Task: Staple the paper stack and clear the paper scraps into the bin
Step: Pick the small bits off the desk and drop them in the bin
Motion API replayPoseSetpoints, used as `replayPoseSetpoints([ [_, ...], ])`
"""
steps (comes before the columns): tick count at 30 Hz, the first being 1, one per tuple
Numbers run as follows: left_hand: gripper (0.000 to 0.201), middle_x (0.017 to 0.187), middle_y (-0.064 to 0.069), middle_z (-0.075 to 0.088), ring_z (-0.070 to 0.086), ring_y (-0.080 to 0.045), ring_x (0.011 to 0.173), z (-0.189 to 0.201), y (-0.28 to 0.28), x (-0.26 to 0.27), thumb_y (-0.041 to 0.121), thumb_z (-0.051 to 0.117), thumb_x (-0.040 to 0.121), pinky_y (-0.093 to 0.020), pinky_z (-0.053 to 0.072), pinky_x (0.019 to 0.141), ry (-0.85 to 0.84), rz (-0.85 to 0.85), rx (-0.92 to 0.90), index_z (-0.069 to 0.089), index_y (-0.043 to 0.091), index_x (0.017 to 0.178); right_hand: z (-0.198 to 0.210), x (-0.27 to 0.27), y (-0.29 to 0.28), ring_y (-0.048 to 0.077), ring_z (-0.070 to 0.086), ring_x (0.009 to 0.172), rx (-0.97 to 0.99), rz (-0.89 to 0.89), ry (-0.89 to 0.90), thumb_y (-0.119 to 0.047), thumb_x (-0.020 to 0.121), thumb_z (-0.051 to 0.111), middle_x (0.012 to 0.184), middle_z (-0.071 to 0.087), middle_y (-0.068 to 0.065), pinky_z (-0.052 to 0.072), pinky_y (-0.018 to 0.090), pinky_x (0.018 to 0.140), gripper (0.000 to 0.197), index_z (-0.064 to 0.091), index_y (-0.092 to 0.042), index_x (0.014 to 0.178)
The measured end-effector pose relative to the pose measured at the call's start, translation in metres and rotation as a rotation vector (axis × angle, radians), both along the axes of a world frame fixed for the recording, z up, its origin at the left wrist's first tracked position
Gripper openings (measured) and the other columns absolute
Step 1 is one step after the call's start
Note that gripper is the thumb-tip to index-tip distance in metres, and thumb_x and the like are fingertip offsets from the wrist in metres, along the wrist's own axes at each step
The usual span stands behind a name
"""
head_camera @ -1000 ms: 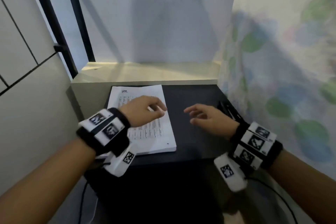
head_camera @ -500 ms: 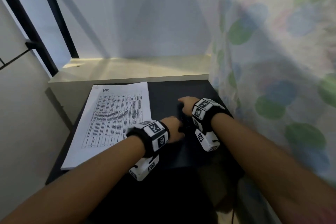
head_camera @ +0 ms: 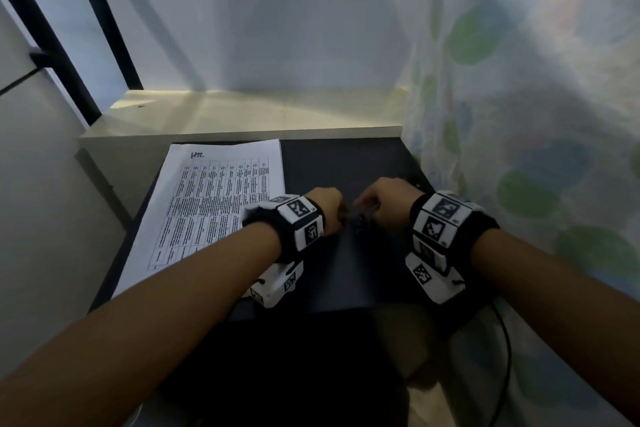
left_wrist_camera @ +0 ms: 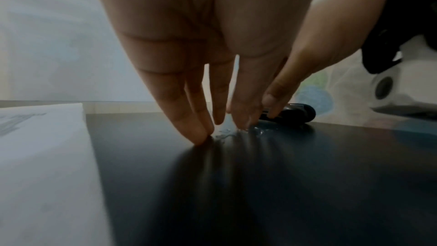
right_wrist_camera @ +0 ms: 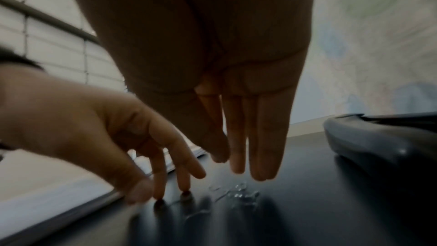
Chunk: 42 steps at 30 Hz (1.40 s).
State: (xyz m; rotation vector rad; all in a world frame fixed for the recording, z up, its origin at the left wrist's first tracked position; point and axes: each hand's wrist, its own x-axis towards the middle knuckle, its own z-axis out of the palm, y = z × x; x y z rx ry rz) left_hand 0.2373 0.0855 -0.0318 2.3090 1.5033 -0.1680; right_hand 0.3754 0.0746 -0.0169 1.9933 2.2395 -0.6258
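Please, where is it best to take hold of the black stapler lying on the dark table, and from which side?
Probably across the long rounded body of the stapler, from above with the right hand, which is nearest. It lies flat and low, so fingers should close on its two long sides.

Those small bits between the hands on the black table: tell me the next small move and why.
Probably draw both hands together to pinch the small pale bits. The left hand has its fingertips on the black table just left of them, the right hand hovers above, and nothing is held yet. The stapler and paper stack lie untouched.
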Motion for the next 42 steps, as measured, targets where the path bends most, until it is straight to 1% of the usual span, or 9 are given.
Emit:
replayPoseSetpoints([
  [6,0.042,0.123,-0.013,0.065,0.061,-0.028,0.113,0.000,0.007,0.005,0.017,0.070,0.079,-0.033,0.050,0.095,0.044,-0.016,-0.026,0.064,0.004,0.119,-0.005,0.011,0.006,0.026,0.058,0.117,-0.028,-0.067,-0.097,-0.019,0.073,0.077,0.129,0.061,0.009,0.049,0.031,0.095,0.058,0.058,-0.009,0.127],
  [10,0.045,0.124,-0.012,0.065,0.061,-0.028,0.114,-0.001,0.013,0.010,0.015,0.071,0.079,-0.033,0.049,0.094,0.005,-0.008,-0.055,0.063,0.006,0.122,-0.021,0.004,0.002,0.030,0.063,0.106,0.004,-0.001,-0.153,-0.017,0.080,0.068,0.115,0.068,0.015,0.053,0.033,0.087,0.035,0.067,-0.003,0.112],
  [17,0.036,0.118,-0.008,0.069,0.065,-0.026,0.108,0.002,0.024,0.012,0.012,0.074,0.077,-0.032,0.052,0.095,-0.043,0.018,-0.072,0.070,0.013,0.112,-0.013,0.010,0.006,0.025,0.063,0.109,0.019,0.072,-0.092,-0.012,0.076,0.073,0.121,0.067,0.009,0.050,0.029,0.091,0.048,0.062,-0.010,0.123],
  [23,0.027,0.109,-0.011,0.073,0.068,-0.024,0.089,0.001,0.027,0.010,0.017,0.077,0.074,-0.028,0.055,0.084,-0.060,0.075,-0.057,0.074,0.007,0.099,-0.012,0.018,0.017,0.007,0.060,0.062,-0.054,-0.006,0.180,-0.007,0.073,0.077,0.095,0.067,0.005,0.049,0.002,0.048,0.037,0.071,-0.011,0.110],
  [26,0.025,0.109,-0.012,0.072,0.064,-0.021,0.082,0.000,0.026,0.010,0.016,0.076,0.076,-0.028,0.054,0.082,-0.049,0.081,-0.060,0.073,0.006,0.099,-0.018,0.014,0.019,0.006,0.060,0.062,-0.065,-0.055,0.253,-0.007,0.074,0.077,0.082,0.068,0.004,0.054,0.007,0.055,0.024,0.075,-0.005,0.099],
  [29,0.027,0.113,-0.014,0.070,0.068,-0.029,0.100,0.001,0.024,0.013,0.015,0.072,0.079,-0.031,0.053,0.086,-0.018,0.073,-0.068,0.071,0.005,0.104,-0.020,0.011,0.019,0.004,0.060,0.060,-0.061,-0.068,0.236,-0.008,0.077,0.075,0.073,0.069,0.000,0.055,0.011,0.061,0.019,0.076,-0.002,0.094],
  [34,0.038,0.127,-0.018,0.061,0.059,-0.032,0.116,-0.004,0.018,0.022,0.017,0.062,0.087,-0.036,0.048,0.096,0.112,0.071,-0.039,0.059,0.000,0.120,-0.022,0.004,0.013,0.021,0.071,0.079,-0.016,-0.044,0.161,-0.007,0.081,0.070,0.092,0.074,0.012,0.058,0.024,0.073,0.012,0.075,-0.001,0.090],
  [38,0.039,0.133,-0.017,0.055,0.056,-0.031,0.121,-0.004,0.013,0.026,0.017,0.052,0.093,-0.033,0.047,0.096,0.180,0.065,-0.029,0.052,-0.001,0.127,-0.021,-0.001,0.011,0.014,0.059,0.053,-0.026,-0.028,0.045,-0.009,0.086,0.063,0.095,0.073,0.009,0.053,0.021,0.064,0.011,0.073,-0.011,0.086],
  [42,0.036,0.132,-0.018,0.056,0.057,-0.032,0.119,-0.002,0.010,0.026,0.015,0.051,0.094,-0.034,0.047,0.095,0.214,0.024,-0.005,0.054,-0.002,0.126,-0.019,-0.005,0.005,0.028,0.068,0.094,-0.033,0.014,-0.045,-0.005,0.090,0.053,0.114,0.070,0.012,0.052,0.031,0.082,0.019,0.069,-0.010,0.096],
])
